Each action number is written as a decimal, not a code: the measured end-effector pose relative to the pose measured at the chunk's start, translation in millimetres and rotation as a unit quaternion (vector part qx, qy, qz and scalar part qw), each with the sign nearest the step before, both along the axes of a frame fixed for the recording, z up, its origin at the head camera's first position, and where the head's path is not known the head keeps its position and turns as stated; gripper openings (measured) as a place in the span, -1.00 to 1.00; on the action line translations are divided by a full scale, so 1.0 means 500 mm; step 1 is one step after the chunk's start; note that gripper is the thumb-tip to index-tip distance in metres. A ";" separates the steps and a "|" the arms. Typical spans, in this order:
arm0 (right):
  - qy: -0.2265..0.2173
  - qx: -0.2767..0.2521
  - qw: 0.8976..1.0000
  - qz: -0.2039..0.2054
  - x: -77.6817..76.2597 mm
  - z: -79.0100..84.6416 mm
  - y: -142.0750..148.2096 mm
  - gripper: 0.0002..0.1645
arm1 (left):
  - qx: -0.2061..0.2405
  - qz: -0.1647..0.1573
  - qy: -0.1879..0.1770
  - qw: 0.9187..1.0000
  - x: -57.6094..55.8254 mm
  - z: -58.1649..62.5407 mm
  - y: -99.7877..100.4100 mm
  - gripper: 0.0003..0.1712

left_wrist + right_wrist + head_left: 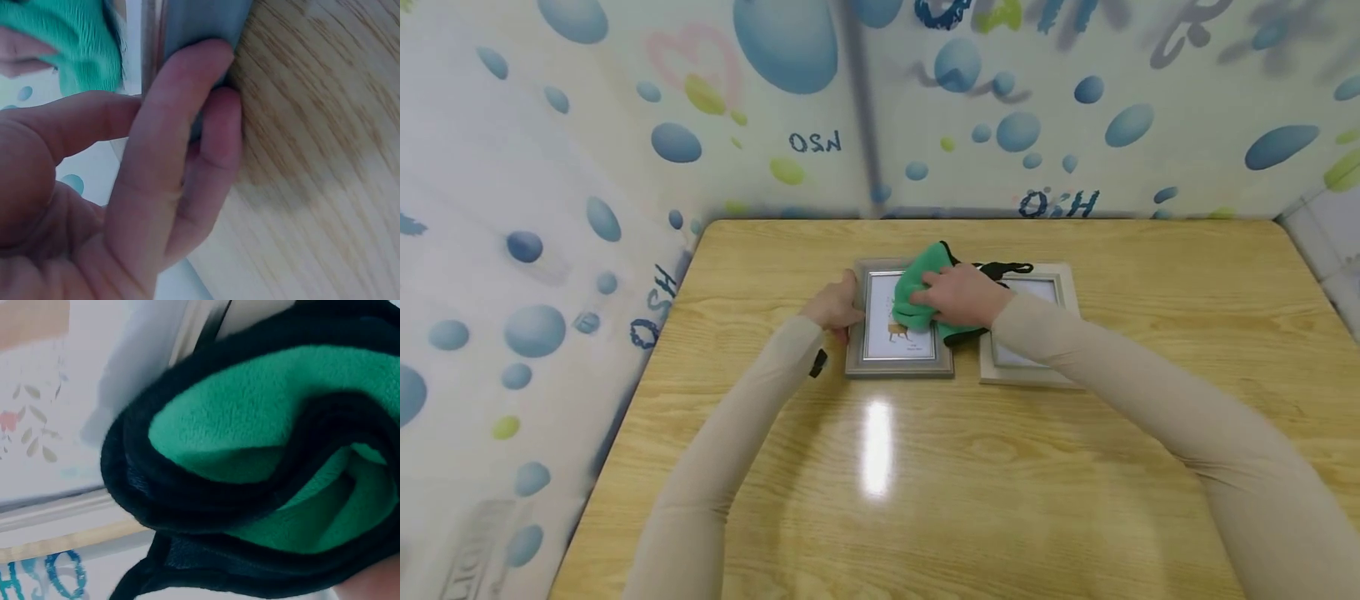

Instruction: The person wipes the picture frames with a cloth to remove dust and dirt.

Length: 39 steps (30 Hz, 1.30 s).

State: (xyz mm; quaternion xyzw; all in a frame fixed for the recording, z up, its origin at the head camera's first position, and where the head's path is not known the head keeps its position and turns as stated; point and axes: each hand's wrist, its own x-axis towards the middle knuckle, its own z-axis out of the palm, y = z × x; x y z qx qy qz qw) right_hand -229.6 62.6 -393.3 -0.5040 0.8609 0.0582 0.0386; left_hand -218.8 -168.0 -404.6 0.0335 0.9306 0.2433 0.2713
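A grey picture frame (900, 368) with a small printed picture lies on the wooden table. My left hand (835, 304) grips its left edge; in the left wrist view, the thumb is on the front rim and the fingers (156, 137) curl around the side. Bunched in my right hand (962, 296) is a green cloth (917, 292) with black edging, held against the picture's upper right part. The right wrist view shows folds of the cloth (219, 425) over the frame's glass, hiding most of that hand.
A cream picture frame (1030, 377) lies just right of the grey one, partly under my right forearm. The wooden table (970, 475) meets a wall (917, 133) printed with blue and green drops at its back and left.
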 end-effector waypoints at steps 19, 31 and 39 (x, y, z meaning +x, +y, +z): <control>-0.030 -0.031 0.993 0.112 0.095 0.014 0.008 -0.62 | -0.036 0.003 -0.012 0.999 0.003 0.013 -0.007 -0.43; -0.048 -0.009 0.998 -0.047 -0.037 0.002 -0.002 -0.49 | 0.001 0.003 -0.016 1.000 0.004 0.015 -0.009 -0.46; -0.035 -0.013 0.997 -0.067 -0.059 0.001 0.004 -0.51 | -0.001 0.013 -0.018 1.000 -0.003 0.001 -0.001 -0.49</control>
